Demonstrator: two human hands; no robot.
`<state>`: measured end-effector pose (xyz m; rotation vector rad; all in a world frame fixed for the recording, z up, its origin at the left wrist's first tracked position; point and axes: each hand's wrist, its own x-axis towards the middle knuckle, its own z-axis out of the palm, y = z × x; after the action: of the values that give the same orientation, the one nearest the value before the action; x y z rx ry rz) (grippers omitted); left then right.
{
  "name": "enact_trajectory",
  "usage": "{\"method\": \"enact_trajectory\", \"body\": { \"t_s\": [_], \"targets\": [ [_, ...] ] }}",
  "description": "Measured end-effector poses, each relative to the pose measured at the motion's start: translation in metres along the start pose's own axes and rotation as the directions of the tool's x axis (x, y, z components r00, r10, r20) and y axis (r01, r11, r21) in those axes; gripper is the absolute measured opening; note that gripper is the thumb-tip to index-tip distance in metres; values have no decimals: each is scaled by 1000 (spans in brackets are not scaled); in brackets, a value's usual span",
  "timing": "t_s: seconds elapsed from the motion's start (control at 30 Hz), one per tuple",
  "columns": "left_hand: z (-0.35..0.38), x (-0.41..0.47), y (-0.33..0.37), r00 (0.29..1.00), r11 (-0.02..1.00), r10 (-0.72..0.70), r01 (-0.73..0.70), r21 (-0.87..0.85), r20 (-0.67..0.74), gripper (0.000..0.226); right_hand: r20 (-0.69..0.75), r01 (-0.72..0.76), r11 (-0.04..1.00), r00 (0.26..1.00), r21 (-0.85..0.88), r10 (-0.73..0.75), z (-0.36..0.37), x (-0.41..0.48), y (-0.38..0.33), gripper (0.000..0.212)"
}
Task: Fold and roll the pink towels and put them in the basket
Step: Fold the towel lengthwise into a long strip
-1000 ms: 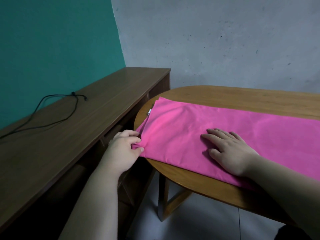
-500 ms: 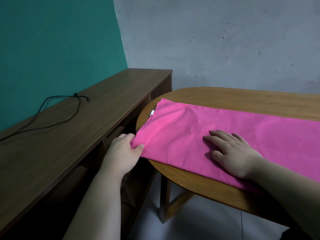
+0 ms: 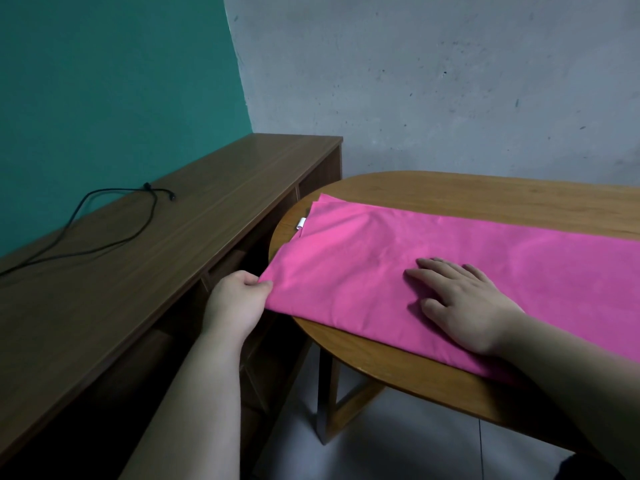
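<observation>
A pink towel [image 3: 363, 258], folded into a long strip, lies across the oval wooden table [image 3: 485, 192] and runs off the right edge of the view. A small white label sticks out at its left end. My left hand [image 3: 239, 299] pinches the towel's near-left corner, which overhangs the table's rounded end. My right hand [image 3: 460, 299] lies flat on the towel near its front edge, fingers straight and spread. No basket is in view.
A long brown wooden sideboard [image 3: 173, 237] runs along the teal wall to the left, close to the table's end, with a black cable [image 3: 114, 216] on top. A grey wall stands behind. Grey tiled floor [image 3: 398, 445] shows under the table.
My left hand has pulled the towel's near-left corner outward to the left, past the table's end, and the bunched cloth there has flattened. My right hand has stayed pressed on the towel.
</observation>
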<state>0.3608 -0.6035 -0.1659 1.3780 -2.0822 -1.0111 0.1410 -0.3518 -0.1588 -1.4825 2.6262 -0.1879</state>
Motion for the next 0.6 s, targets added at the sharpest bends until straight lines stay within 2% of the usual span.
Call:
{"method": "enact_trajectory", "body": {
  "t_s": [0.23, 0.4, 0.6],
  "targets": [
    [-4, -5, 1, 992, 999, 36, -37, -13, -120, 8, -2, 1, 1000, 1000, -8, -1, 1, 1, 2, 87],
    [-5, -3, -1, 991, 999, 34, -39, -34, -132, 9, -1, -1, 1000, 1000, -6, 1, 1, 1, 1, 78],
    [-5, -4, -1, 990, 998, 49, -55, -41, -135, 11, 2, -5, 1000, 1000, -5, 5, 0, 0, 0, 78]
  ]
}}
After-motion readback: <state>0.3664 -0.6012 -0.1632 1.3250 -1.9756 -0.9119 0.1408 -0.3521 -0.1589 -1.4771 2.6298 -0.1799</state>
